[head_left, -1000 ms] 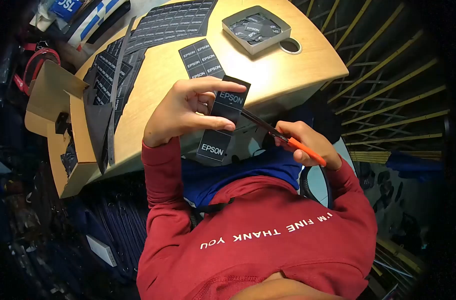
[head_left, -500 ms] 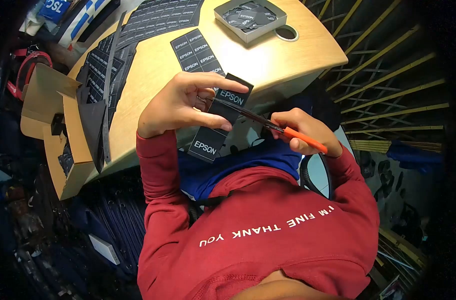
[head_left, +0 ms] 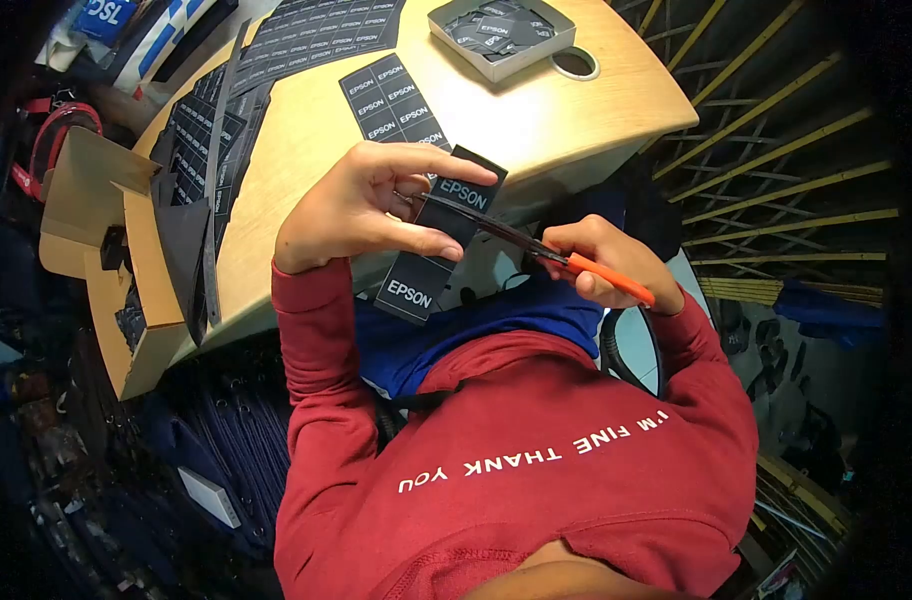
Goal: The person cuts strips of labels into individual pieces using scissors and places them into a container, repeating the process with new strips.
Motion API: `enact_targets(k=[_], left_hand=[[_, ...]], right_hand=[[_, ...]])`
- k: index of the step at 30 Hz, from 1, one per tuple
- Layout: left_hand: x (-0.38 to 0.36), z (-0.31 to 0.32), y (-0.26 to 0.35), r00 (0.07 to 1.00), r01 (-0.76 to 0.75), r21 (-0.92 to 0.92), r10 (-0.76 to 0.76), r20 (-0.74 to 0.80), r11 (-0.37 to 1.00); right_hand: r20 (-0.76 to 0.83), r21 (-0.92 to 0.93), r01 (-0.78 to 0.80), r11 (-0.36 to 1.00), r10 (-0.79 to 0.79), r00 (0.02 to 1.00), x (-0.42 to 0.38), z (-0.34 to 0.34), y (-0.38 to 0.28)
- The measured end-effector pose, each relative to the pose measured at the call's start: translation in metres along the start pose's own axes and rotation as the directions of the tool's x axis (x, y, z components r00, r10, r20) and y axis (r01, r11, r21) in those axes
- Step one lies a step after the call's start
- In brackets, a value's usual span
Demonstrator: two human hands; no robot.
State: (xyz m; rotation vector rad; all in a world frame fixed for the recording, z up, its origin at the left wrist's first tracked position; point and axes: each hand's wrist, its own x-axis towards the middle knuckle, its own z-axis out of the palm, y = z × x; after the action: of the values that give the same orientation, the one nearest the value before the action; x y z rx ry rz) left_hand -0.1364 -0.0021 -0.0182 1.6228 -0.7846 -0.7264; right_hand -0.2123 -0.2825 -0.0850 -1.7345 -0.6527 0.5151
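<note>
My left hand (head_left: 376,205) pinches a black strip of EPSON labels (head_left: 416,272) between thumb and fingers, off the table's near edge. Its upper label sits by my fingertips and a lower one hangs toward my lap. In my right hand (head_left: 608,262) are scissors (head_left: 608,279) with orange handles. Their dark blades lie across the strip, just below the upper EPSON print. Beyond my left hand, a sheet of EPSON labels (head_left: 384,98) lies on the table.
On the wooden table (head_left: 306,160) lie more label sheets (head_left: 326,30) and a roll of tape (head_left: 576,64). A grey box (head_left: 506,68) holds cut labels. At the left edge stands an open cardboard box (head_left: 148,270). A folding metal gate (head_left: 786,170) is on the right.
Hands, strip and scissors stay in nearly the same place. The blades still lie across the strip; the view has shifted very slightly.
</note>
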Motion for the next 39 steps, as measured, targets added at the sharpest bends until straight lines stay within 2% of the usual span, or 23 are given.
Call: enact_targets(k=[5, 15, 18, 21, 23, 24, 27, 28, 29, 31, 32, 35, 38, 39], left_hand=[[0.001, -0.002, -0.001, 1.0, -0.029, 0.082, 0.028, 0.008, 0.996], [0.002, -0.003, 0.0, 1.0, -0.011, 0.075, 0.011, 0.006, 0.997], [0.003, -0.003, 0.004, 0.999, 0.037, 0.032, -0.037, -0.011, 0.999], [0.009, -0.004, 0.005, 0.996, 0.078, 0.026, -0.077, -0.039, 0.997], [0.021, -0.012, -0.003, 0.995, -0.053, 0.12, 0.063, -0.079, 0.991], [0.026, -0.016, 0.0, 0.992, 0.052, 0.151, -0.033, -0.121, 0.987], [0.059, -0.035, -0.014, 0.987, -0.003, 0.201, 0.035, -0.158, 0.98], [0.07, -0.042, -0.016, 0.983, 0.037, 0.251, 0.009, -0.182, 0.967], [0.084, -0.049, -0.017, 0.979, -0.061, 0.362, 0.127, -0.159, 0.93], [0.108, -0.063, -0.02, 0.975, -0.078, 0.46, 0.163, -0.149, 0.884], [0.121, -0.071, -0.025, 0.968, -0.058, 0.586, 0.188, -0.164, 0.809], [0.153, -0.088, -0.028, 0.959, -0.041, 0.711, 0.227, -0.169, 0.702], [0.171, -0.095, -0.035, 0.943, -0.01, 0.737, 0.252, -0.218, 0.676], [0.174, -0.096, -0.033, 0.956, 0.017, 0.733, 0.204, -0.212, 0.68]], right_hand=[[-0.027, -0.035, 0.008, 0.999, -0.009, 1.0, 0.0, 0.002, 0.003], [-0.06, -0.104, 0.026, 0.994, -0.033, 0.998, 0.0, 0.002, -0.002], [-0.091, -0.16, 0.019, 0.987, -0.034, 0.995, -0.001, 0.003, 0.001], [-0.14, -0.132, -0.022, 0.991, 0.003, 0.99, -0.009, -0.001, 0.006], [-0.193, -0.095, -0.03, 0.995, 0.012, 0.981, -0.018, -0.001, 0.012], [-0.243, -0.056, -0.04, 0.998, 0.025, 0.97, -0.022, 0.0, 0.016], [-0.326, 0.008, -0.088, 0.996, 0.086, 0.942, -0.036, 0.005, 0.025], [-0.348, -0.004, -0.108, 0.994, 0.1, 0.932, -0.04, 0.007, 0.03], [-0.357, -0.01, -0.102, 0.995, 0.092, 0.929, -0.042, 0.009, 0.032], [-0.389, 0.046, -0.107, 0.993, 0.116, 0.914, -0.046, 0.013, 0.034], [-0.391, 0.074, -0.102, 0.992, 0.123, 0.912, -0.047, 0.015, 0.036], [-0.413, 0.053, -0.08, 0.995, 0.095, 0.906, -0.048, 0.018, 0.045], [-0.425, 0.095, -0.063, 0.993, 0.098, 0.9, -0.048, 0.019, 0.04], [-0.422, 0.105, -0.062, 0.992, 0.101, 0.901, -0.047, 0.02, 0.039]])
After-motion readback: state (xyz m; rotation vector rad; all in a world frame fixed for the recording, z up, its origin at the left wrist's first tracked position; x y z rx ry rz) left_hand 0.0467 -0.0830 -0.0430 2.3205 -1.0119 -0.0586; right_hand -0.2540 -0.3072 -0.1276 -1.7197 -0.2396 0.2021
